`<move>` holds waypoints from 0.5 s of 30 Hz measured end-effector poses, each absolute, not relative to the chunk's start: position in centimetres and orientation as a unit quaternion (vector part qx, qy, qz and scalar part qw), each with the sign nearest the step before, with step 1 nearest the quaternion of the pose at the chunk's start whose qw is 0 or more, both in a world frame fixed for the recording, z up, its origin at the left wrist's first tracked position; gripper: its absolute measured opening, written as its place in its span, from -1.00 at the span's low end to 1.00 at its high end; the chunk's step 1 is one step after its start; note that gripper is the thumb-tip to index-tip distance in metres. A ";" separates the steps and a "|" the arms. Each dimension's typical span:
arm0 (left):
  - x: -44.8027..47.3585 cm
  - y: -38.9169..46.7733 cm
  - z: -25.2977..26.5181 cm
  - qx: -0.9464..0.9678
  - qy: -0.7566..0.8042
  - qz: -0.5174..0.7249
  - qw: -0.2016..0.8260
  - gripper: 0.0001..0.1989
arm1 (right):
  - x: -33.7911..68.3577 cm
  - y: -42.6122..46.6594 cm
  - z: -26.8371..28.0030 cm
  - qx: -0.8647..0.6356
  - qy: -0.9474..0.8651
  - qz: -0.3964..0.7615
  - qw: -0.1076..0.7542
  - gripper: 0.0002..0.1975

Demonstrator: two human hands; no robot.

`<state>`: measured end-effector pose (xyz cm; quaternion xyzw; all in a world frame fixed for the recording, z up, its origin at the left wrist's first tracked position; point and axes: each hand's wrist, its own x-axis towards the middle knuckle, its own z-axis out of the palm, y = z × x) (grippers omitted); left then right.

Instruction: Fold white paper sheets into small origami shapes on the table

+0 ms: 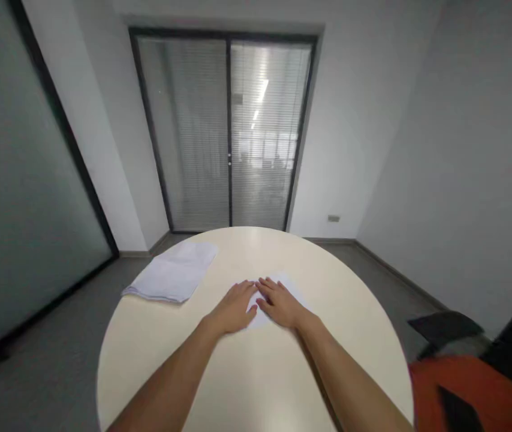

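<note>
Both hands rest on a thin white sheet [259, 319] near the middle of the round table; whether it is cloth or paper I cannot tell. My left hand [238, 306] lies flat on its left part, fingers stretched forward and thumb pointing right. Palm down, my right hand [280, 302] covers the sheet's middle, its fingertips close to those of the left. Neither hand grips anything. Some of the sheet shows beyond the right hand and between the thumbs; the rest is hidden under the hands.
A stack of pale folded cloths [177, 270] lies at the table's far left edge. The cream round table [247, 384] has a curved rim. At the lower right stands a chair with a red seat [476, 390] and dark armrests. Glass doors with blinds [265, 138] are behind.
</note>
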<state>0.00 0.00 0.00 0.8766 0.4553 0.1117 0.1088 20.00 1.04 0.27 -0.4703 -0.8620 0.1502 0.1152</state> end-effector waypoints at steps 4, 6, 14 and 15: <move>-0.1 0.0 -0.5 0.872 0.467 0.095 0.115 -0.38 | 20.6 1.5 0.1 -0.513 -0.839 0.148 0.101 -0.34; 0.0 0.0 -0.7 0.871 0.467 0.097 0.114 -0.39 | 21.1 1.7 0.0 -0.551 -0.818 0.135 0.100 -0.32; 0.2 0.3 -1.1 0.871 0.466 0.109 0.110 -0.37 | 22.0 2.1 -0.2 -0.561 -0.809 0.115 0.136 -0.34; 0.2 0.4 -1.2 0.872 0.464 0.112 0.109 -0.37 | 21.8 2.1 -0.3 -0.534 -0.825 0.121 0.141 -0.34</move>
